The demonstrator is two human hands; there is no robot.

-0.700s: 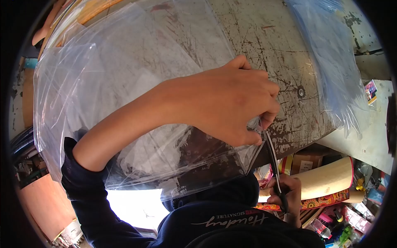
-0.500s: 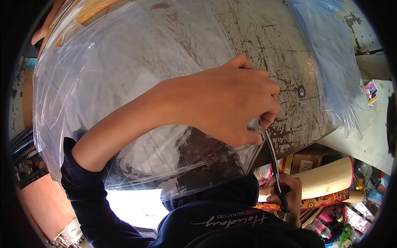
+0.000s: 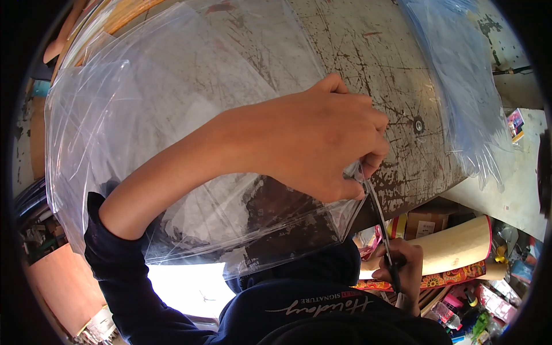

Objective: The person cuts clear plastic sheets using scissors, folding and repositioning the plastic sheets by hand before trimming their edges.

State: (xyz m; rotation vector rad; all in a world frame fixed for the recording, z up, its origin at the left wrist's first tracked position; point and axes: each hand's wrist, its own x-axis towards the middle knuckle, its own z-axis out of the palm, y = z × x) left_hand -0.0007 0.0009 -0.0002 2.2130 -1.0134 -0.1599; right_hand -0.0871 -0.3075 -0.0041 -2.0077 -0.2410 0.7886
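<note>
Clear plastic sheet [image 3: 144,109], spread wide across the left of the table, its near edge draping over toward my dark top! My left hand [image 3: 333,141] has a corner of it pinched tight between thumb and fingers, right by the near edge. And up come the scissors [image 3: 379,215], blades pointing to that very corner, just beside my left thumb; whether they bite into the plastic, I can't tell. My right hand [image 3: 407,264] is wrapped round their black handles, lower and nearer me, beyond the table's edge. The scratched table [image 3: 397,63] shows bare in the middle, with bluish plastic [image 3: 460,75] heaped far right. Near right, below: a cardboard box [image 3: 425,225], a cream roll [image 3: 454,247], a patterned roll [image 3: 454,277]. Far left, another person's arm [image 3: 64,34]!
</note>
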